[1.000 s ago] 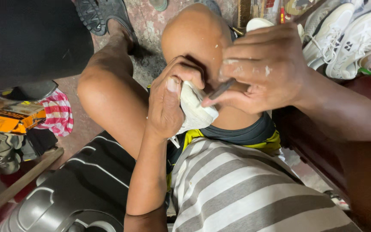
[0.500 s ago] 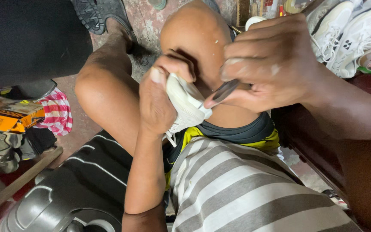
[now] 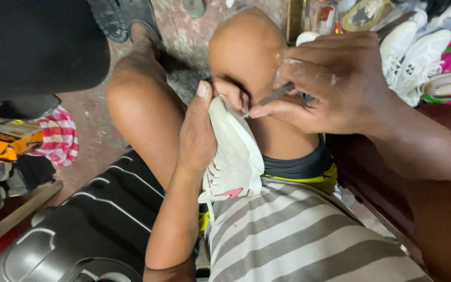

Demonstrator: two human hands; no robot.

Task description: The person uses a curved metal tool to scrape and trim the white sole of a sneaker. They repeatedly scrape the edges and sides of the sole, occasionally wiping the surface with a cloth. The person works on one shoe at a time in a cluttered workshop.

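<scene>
the dark ribbed suitcase (image 3: 95, 219) fills the lower left corner, its edge close against the left forearm, so little room is left on that side. the patch of bare floor (image 3: 184, 31) between the two knees is the only open ground, hemmed by a black sandal (image 3: 123, 18) at the top. at the right edge a heap of white sneakers (image 3: 411, 47), at least two, lies beside pink and green cloth. one white sneaker (image 3: 233, 151) with a pink mark stands upright against the right knee, above the striped shirt. the left hand (image 3: 199, 136) is wrapped around its left side, thumb up along the rim. the right hand (image 3: 330, 83) hovers just above the shoe's top, fingers pinched together on one thin dark tool (image 3: 275, 95), whose tip touches the shoe's upper edge.
</scene>
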